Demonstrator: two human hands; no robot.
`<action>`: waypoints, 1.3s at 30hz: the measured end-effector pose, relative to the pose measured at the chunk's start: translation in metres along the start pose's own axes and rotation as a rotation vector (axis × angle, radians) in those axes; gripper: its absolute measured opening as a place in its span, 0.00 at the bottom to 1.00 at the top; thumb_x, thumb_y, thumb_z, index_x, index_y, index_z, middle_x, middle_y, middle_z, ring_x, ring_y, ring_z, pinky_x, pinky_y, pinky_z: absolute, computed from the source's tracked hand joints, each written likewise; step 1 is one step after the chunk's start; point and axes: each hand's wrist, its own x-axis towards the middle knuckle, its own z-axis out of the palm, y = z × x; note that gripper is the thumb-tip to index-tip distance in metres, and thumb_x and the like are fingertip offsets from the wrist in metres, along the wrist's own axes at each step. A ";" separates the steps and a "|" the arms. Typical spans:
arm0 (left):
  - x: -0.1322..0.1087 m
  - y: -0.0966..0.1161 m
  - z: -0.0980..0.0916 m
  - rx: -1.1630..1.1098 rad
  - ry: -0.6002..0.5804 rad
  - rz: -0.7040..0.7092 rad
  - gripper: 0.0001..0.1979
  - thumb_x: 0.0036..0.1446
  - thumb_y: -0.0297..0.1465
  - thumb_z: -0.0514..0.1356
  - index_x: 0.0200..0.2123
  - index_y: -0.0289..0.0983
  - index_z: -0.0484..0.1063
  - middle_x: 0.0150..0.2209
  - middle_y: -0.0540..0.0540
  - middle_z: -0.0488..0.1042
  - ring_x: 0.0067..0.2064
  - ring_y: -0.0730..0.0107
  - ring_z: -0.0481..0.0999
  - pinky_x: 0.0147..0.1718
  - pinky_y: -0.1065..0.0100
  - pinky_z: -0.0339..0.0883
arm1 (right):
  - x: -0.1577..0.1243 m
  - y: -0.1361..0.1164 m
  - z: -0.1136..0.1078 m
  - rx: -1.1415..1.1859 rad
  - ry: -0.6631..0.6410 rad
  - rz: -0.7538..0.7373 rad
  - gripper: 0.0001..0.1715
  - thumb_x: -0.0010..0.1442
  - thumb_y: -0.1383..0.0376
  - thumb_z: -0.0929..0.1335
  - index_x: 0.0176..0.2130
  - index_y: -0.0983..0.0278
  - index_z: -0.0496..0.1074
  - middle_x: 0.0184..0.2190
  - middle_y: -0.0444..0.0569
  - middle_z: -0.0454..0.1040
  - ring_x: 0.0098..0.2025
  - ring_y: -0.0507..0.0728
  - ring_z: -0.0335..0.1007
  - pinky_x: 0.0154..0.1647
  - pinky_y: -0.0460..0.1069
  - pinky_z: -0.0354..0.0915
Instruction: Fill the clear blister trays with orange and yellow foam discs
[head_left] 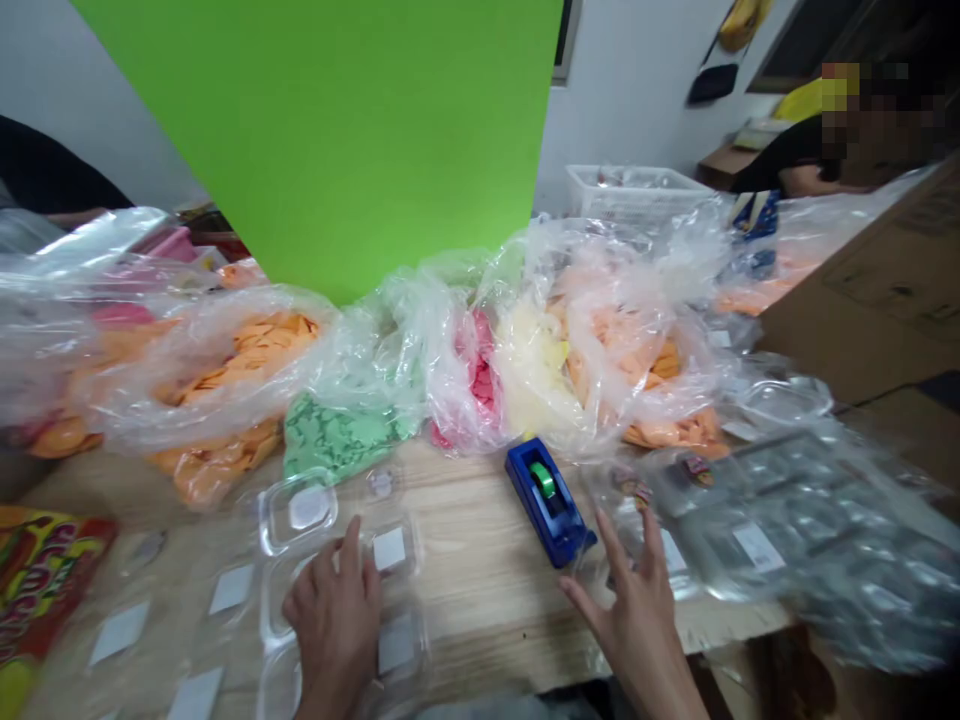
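Tape dispenser point(553, 532) sitting mid-scene, room narrowing toward both sides

At far left, a red-and-yellow packet point(56, 585) is running past the view's edge, and white labels point(120, 632) are lying scattered to its right. An orange-filled bag point(262, 345) is slumping behind them, with a green-filled bag point(345, 435) crowding next to it. See-through containers point(285, 535) are taking up the wood in front, and the left hand point(337, 610) is lying over them, its fingers parted and loosely bent; I cannot tell whether they are touching plastic.

Right of that hand, a strip of tabletop point(472, 560) is showing its grain and offering room for moving sideways. A red-filled bag point(480, 375) and a pale yellow-filled bag point(532, 370) are closing off its far end. The blue tape dispenser is standing at a slant along the strip's right side. The right hand point(637, 610) is spreading its fingers wide just beside the dispenser's near end; contact with the see-through packs point(757, 545) is staying unclear. Those packs are covering the right end and jutting past the front edge, while a cardboard box point(877, 290) is walling off the far right.
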 end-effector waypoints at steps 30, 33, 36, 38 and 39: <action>0.003 0.034 -0.005 -1.134 -0.522 -0.188 0.24 0.49 0.47 0.59 0.41 0.34 0.68 0.39 0.44 0.72 0.38 0.64 0.71 0.35 0.66 0.66 | 0.007 0.022 -0.015 -0.238 0.049 0.411 0.25 0.60 0.57 0.59 0.50 0.66 0.69 0.45 0.66 0.67 0.44 0.72 0.65 0.38 0.66 0.63; 0.001 0.044 -0.008 -1.153 -0.562 -0.166 0.24 0.50 0.45 0.58 0.45 0.34 0.66 0.34 0.45 0.74 0.34 0.65 0.72 0.37 0.64 0.67 | 0.007 0.014 -0.039 -0.058 0.195 0.392 0.31 0.58 0.51 0.61 0.52 0.70 0.66 0.47 0.66 0.67 0.49 0.72 0.63 0.47 0.67 0.59; -0.004 0.064 -0.016 -1.177 -0.599 -0.115 0.25 0.53 0.44 0.56 0.48 0.33 0.64 0.33 0.44 0.75 0.34 0.65 0.74 0.37 0.64 0.68 | -0.001 0.001 -0.057 0.555 0.189 0.446 0.30 0.56 0.53 0.64 0.54 0.65 0.63 0.52 0.60 0.67 0.54 0.67 0.62 0.53 0.62 0.57; -0.005 0.078 -0.021 -1.178 -0.596 -0.074 0.25 0.56 0.44 0.52 0.49 0.32 0.63 0.35 0.42 0.75 0.36 0.64 0.74 0.35 0.64 0.70 | -0.008 -0.013 -0.053 0.995 0.044 0.581 0.26 0.58 0.53 0.62 0.53 0.60 0.65 0.53 0.56 0.68 0.53 0.64 0.64 0.52 0.58 0.60; -0.005 0.083 -0.022 -1.173 -0.583 -0.056 0.25 0.56 0.44 0.51 0.50 0.32 0.62 0.36 0.42 0.74 0.36 0.64 0.74 0.33 0.64 0.70 | -0.012 -0.021 -0.045 1.195 -0.052 0.641 0.25 0.58 0.52 0.62 0.52 0.59 0.67 0.50 0.55 0.71 0.51 0.63 0.67 0.49 0.56 0.62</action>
